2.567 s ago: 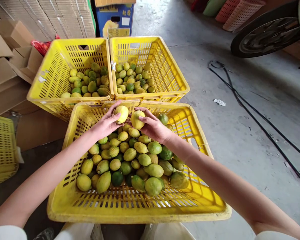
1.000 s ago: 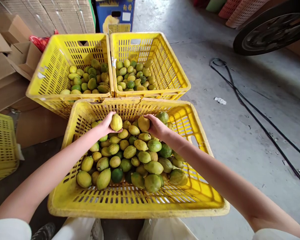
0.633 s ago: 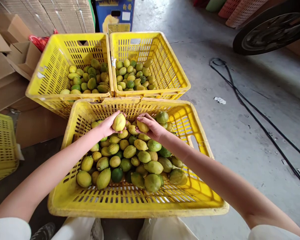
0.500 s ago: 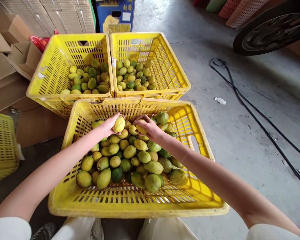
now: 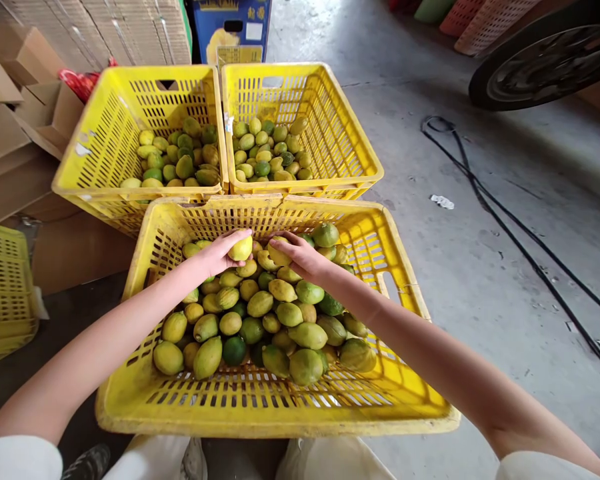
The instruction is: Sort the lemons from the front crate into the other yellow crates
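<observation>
My left hand (image 5: 223, 252) is closed around a yellow lemon (image 5: 241, 247), held just over the pile in the near yellow crate (image 5: 280, 420). A short way to its right, my right hand (image 5: 303, 255) grips another yellow lemon (image 5: 279, 251) between thumb and fingers. Beneath both hands lie many green and yellow lemons (image 5: 260, 304), heaped in the middle of this crate. The fingertips of my right hand are partly hidden behind its lemon.
Two more yellow crates stand behind, a left one (image 5: 87, 153) and a right one (image 5: 350, 127), each with lemons inside. Opened cardboard boxes (image 5: 10, 140) are at the left. On the right, a black cable (image 5: 510, 223) runs across the floor below a wheel (image 5: 545, 60).
The lemon in my left hand has turned, showing a different side. My right hand has tilted its lemon up slightly, so more of it shows. Both hands stay over the near crate.
</observation>
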{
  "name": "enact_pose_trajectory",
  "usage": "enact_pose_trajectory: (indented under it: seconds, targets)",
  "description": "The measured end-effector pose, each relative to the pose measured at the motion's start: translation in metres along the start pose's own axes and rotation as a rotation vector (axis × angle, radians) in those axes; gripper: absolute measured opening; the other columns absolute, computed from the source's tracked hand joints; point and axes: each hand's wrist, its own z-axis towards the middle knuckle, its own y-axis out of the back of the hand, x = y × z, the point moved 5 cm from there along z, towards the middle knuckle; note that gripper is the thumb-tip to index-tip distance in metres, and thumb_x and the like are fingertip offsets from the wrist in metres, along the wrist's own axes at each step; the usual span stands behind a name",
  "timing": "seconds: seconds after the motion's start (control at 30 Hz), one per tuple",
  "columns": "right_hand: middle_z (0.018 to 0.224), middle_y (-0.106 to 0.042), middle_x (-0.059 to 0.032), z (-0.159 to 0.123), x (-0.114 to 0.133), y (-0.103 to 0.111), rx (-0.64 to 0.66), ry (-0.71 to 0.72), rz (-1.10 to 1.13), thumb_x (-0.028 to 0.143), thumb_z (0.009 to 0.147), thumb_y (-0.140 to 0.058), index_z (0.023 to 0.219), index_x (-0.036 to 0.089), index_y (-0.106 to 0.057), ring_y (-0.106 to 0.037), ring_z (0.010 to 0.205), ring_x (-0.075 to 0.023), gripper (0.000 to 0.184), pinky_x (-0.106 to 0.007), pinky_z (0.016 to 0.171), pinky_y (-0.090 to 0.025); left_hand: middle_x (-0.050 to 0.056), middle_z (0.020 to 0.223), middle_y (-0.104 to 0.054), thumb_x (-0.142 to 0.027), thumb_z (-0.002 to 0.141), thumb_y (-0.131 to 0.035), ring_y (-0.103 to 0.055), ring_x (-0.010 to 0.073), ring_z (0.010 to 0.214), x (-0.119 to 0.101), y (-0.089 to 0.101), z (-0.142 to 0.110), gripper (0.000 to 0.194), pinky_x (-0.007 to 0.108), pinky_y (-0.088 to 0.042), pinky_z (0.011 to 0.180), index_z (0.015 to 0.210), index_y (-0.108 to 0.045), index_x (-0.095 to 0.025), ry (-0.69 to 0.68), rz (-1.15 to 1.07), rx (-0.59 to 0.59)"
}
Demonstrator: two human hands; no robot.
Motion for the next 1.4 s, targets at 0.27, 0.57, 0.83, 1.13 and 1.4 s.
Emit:
enact_pose_trajectory:
  seconds: [0.27, 0.57, 0.83, 1.13, 1.4]
  targets:
    - [0.066, -0.059, 0.0051, 0.007, -0.009, 0.006, -0.137, 0.022, -0.302, 0.039, 0.069, -0.079, 0.079, 0.024, -0.059, -0.055, 0.058, -0.0128, 0.028, -0.024, 0.051, -0.045, -0.001, 0.077, -0.067, -0.025, 0.085, -0.082, -0.071, 0.0195, 0.059, 0.014, 0.005, 0.004, 0.026, 0.025, -0.052, 0.048, 0.096, -0.059, -0.022, 0.052, 0.061, -0.121]
    - [0.106, -0.073, -0.0044, 0.005, 0.006, 0.017, -0.105, 0.134, -0.549, 0.027, 0.064, -0.082, 0.103, 0.024, -0.069, -0.065, 0.104, -0.0259, 0.040, -0.041, 0.102, -0.050, 0.006, 0.095, -0.073, -0.021, 0.093, -0.066, -0.072, 0.0212, 0.074, 0.007, 0.003, 0.005, 0.010, 0.035, -0.061, 0.062, 0.101, -0.060, -0.021, 0.039, -0.041, -0.064]
    - [0.097, -0.070, -0.0013, 0.002, 0.012, 0.004, 0.131, 0.339, -0.705, 0.037, 0.070, -0.077, 0.097, 0.024, -0.067, -0.061, 0.091, -0.0237, 0.032, -0.038, 0.090, -0.050, -0.002, 0.080, -0.066, -0.024, 0.088, -0.075, -0.067, 0.0167, 0.058, 0.005, 0.002, 0.003, 0.018, 0.020, -0.043, 0.040, 0.099, -0.061, -0.023, -0.079, 0.003, -0.029]
    - [0.134, -0.066, -0.0118, 0.009, 0.002, 0.004, 0.066, 0.389, -0.700, 0.038, 0.074, -0.077, 0.124, 0.023, -0.061, -0.059, 0.130, -0.0330, 0.054, -0.049, 0.118, -0.042, 0.010, 0.102, -0.074, -0.014, 0.088, -0.060, -0.073, 0.0241, 0.093, 0.005, -0.002, 0.002, 0.016, 0.037, -0.064, 0.074, 0.104, -0.062, -0.018, 0.034, -0.142, -0.008]
    - [0.113, -0.071, -0.0066, 0.002, 0.008, 0.007, 0.076, 0.221, -0.435, 0.038, 0.063, -0.087, 0.110, 0.021, -0.062, -0.067, 0.110, -0.0276, 0.055, -0.046, 0.104, -0.056, 0.002, 0.090, -0.068, -0.018, 0.080, -0.080, -0.065, 0.0156, 0.076, 0.002, -0.002, -0.005, 0.022, 0.027, -0.059, 0.059, 0.097, -0.067, -0.018, -0.095, -0.048, -0.035]
